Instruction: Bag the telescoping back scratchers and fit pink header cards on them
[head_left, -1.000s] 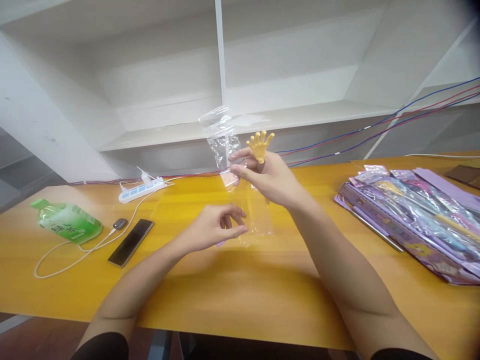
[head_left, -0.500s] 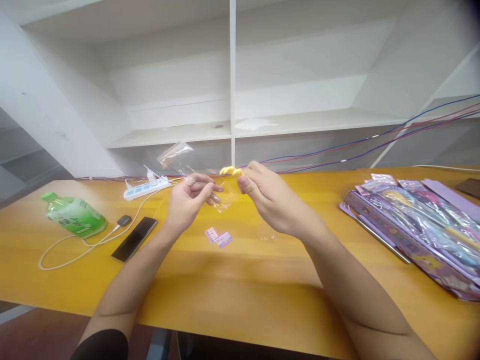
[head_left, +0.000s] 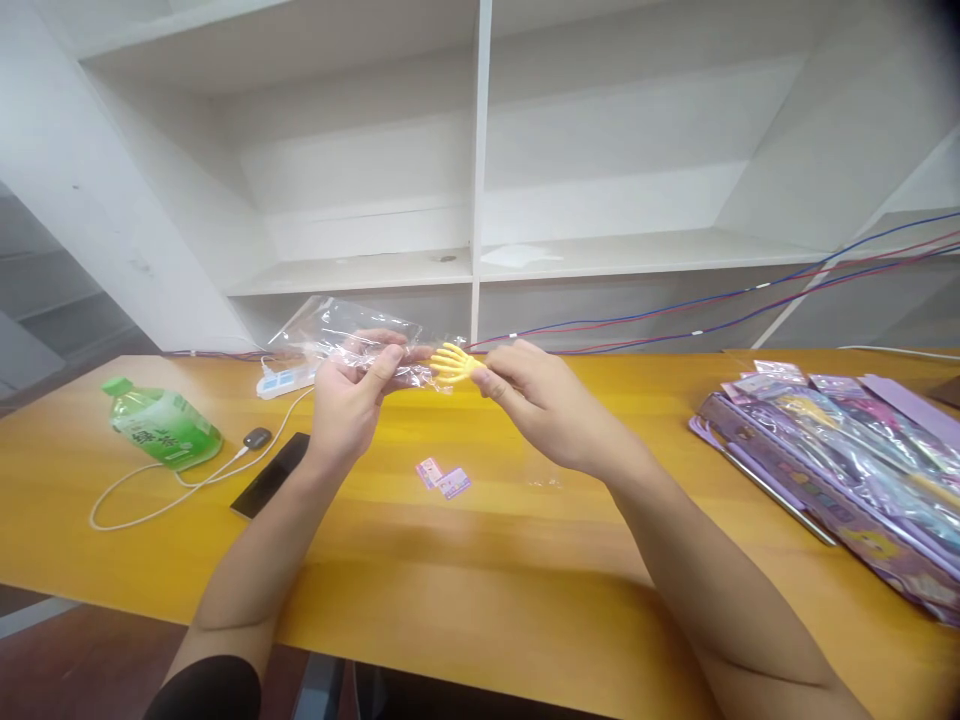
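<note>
The fingers of the left hand (head_left: pixel 352 395) are closed on a clear plastic bag (head_left: pixel 330 330), thumb on the near side, with the film spreading up and away to the left of the hand. The thumb and curled fingers of the right hand (head_left: pixel 536 400) pinch the base of a small yellow toy hand (head_left: pixel 452 364), whose spread fingers point left, at the end of the bag nearest the right hand; whether its tips are inside the film is hard to tell. Both hands are raised over an orange-yellow wooden table (head_left: pixel 480 590). Below and between them, two small pink and purple cards (head_left: pixel 444 480) lie overlapping on the wood. Beside the left forearm, a dark phone (head_left: pixel 270 477) is partly covered by it. Farther left come a small black device (head_left: pixel 257 438) on a white cable (head_left: pixel 150 522) and a green bottle (head_left: pixel 169 425) lying on its side. A white power strip (head_left: pixel 285 381) sits behind the left hand. On the right, a purple patterned case (head_left: pixel 810 490) bears a heap of plastic-wrapped items (head_left: pixel 847 420). White shelves (head_left: pixel 600 190) stand behind the table, with blue and red cables (head_left: pixel 645 312) running across them.
</note>
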